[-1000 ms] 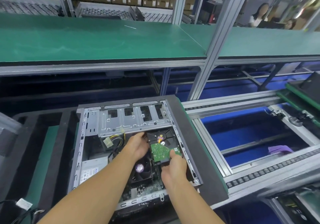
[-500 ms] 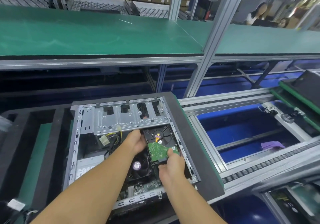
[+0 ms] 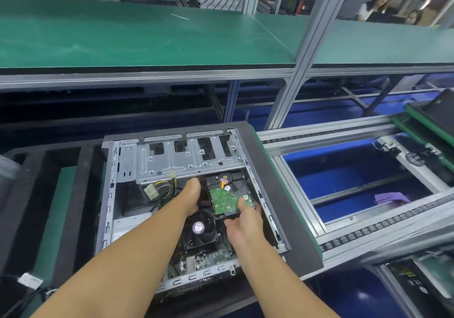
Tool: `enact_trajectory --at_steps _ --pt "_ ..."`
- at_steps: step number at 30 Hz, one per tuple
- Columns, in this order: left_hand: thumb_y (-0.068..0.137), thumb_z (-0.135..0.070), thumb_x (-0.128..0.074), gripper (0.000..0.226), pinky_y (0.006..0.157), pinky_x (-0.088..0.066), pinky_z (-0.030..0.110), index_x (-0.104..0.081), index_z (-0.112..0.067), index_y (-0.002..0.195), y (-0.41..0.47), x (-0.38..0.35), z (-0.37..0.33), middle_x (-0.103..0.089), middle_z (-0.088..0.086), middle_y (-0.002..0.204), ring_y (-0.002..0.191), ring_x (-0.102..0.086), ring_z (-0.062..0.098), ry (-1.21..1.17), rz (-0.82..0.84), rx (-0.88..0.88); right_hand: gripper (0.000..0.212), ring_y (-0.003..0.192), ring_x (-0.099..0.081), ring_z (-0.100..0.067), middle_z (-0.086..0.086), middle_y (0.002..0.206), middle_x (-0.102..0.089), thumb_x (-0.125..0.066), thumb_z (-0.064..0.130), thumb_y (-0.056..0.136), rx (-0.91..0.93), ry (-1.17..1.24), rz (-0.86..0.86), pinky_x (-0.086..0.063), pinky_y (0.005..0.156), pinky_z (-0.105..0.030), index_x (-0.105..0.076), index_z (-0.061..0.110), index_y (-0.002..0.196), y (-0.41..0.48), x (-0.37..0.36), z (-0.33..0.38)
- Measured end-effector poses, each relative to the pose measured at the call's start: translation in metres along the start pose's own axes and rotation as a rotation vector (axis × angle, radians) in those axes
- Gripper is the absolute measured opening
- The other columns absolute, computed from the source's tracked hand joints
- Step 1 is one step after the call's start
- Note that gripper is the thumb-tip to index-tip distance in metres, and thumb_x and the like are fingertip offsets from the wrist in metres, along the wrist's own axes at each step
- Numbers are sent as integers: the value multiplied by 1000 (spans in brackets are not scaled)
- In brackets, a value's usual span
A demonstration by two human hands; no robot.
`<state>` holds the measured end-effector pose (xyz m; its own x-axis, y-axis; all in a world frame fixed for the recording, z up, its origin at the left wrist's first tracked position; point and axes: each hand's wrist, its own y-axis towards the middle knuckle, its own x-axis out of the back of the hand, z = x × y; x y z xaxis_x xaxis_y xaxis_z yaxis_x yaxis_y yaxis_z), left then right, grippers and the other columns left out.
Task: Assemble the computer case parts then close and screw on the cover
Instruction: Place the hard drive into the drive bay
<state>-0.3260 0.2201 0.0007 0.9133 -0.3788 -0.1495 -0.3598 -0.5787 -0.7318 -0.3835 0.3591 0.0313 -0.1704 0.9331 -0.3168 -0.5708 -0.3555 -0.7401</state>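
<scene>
Open computer case, hard drive between both hands' grip

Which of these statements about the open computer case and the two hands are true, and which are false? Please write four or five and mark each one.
1. Both hands hold the hard drive inside the case. True: the left hand is at its left edge and the right hand at its near end.
2. The drive lies with its green circuit board facing up. True.
3. The cover is already closed on the case. False: the case is open and the fan and motherboard show.
4. The fan sits farther from the person than the drive. False: it is nearer, beside the wrists.
5. A purple cloth lies on the green shelf. False: it lies low in the blue frame at the right.
</scene>
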Motion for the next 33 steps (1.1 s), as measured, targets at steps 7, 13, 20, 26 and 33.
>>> enact_trajectory --at_steps 7,13,20,26,33 --pt "101 -16 -29 40 71 -59 39 -68 -8 103 -1 -1 0 -73 14 96 83 -69 29 -68 68 -84 67 144 -41 -40 -21 161 -32 -54 5 105 -22 62 34 -30 119 -62 -24 28 160 8 -13 8" --pt "103 -12 -43 31 61 -56 33 -59 -4 128 -9 3 -3 -70 14 115 91 -67 27 -344 86 -112 45 111 -62 -30 -20 139 -55 -51 1 105 17 116 104 -52 97 -50 -43 17 147 7 -35 4" --pt "103 -5 -43 23 64 -59 34 -62 -3 115 -17 -3 1 -71 15 103 79 -70 24 -532 133 -105 24 110 -58 -30 -20 116 -57 -38 -8 100 -62 202 164 -44 105 -44 -55 -3 116 13 -40 12" --pt "97 9 -42 21 62 -59 32 -61 5 105 -22 0 4 -69 20 95 78 -70 26 -587 110 -104 63 139 -45 -38 -25 143 -46 -36 -9 107 10 187 128 -31 121 -55 -15 11 163 17 -45 3" --pt "89 16 -40 25 75 -57 37 -56 7 106 -23 0 1 -61 25 101 97 -65 35 -610 99 -132 66 150 -29 -43 -25 162 -28 -41 -3 108 19 117 114 -33 119 -55 -13 16 164 29 -64 9"
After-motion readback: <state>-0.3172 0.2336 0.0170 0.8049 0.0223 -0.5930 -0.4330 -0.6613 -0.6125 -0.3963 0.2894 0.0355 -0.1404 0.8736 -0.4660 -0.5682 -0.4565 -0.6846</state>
